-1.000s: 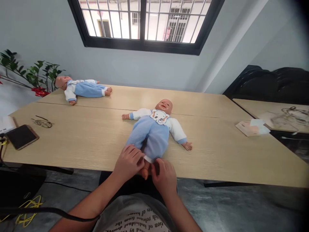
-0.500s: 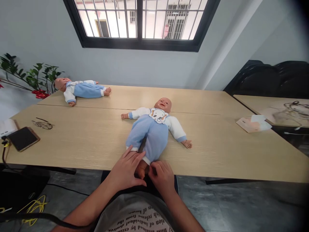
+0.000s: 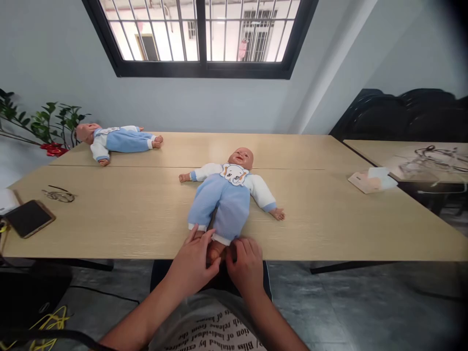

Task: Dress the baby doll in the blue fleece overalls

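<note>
A baby doll (image 3: 230, 204) with a white-sleeved top, an elephant bib and light blue trousers lies face up on the table, its feet at the near edge. My left hand (image 3: 192, 261) rests over its ankles, the fingers curving across one foot, which is hidden, while the thumb stands apart. Between my hands the doll's other foot (image 3: 215, 250) shows bare below the white cuff. Curled beside that foot and cuff is my right hand (image 3: 245, 265), thumb against fingers; what it pinches, if anything, is hidden.
A second, similarly dressed doll (image 3: 127, 140) lies at the far left near a plant (image 3: 44, 122). Glasses (image 3: 60, 195) and a phone (image 3: 31, 218) are at the left. A tissue pack (image 3: 372, 180) sits at the right, and cables (image 3: 438, 161) lie on the neighbouring table.
The view has shifted slightly, so the scene sits a little further left. My right hand has edged slightly at the cuff; my left hand stays at the ankles. The doll lies as before.
</note>
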The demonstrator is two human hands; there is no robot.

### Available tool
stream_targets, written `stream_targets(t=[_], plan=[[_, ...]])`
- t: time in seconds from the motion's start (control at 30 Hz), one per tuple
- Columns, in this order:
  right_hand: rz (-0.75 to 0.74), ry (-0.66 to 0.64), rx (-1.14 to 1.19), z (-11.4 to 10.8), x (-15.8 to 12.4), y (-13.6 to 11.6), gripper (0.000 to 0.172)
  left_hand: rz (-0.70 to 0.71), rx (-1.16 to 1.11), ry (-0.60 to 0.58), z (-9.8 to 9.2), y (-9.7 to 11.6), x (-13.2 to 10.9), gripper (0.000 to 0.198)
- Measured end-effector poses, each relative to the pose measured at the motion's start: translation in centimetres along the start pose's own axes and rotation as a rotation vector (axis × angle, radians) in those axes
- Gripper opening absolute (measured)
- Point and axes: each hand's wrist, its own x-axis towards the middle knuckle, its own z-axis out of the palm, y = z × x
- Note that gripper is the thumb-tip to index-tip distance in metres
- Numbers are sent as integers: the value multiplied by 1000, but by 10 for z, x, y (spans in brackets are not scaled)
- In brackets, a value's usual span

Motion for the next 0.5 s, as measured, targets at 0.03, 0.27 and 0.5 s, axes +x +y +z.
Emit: stream_targets(t=[0.03, 0.27, 0.5], plan=[[0, 2, 1, 1, 1, 1, 4, 6, 8, -13, 0, 1, 0, 67], [-24, -88, 43, -3, 7, 16, 12, -12, 55, -22, 12, 9, 5, 66], [40, -210, 133, -32, 26, 57, 16, 39, -85, -38, 10, 23, 18, 61]])
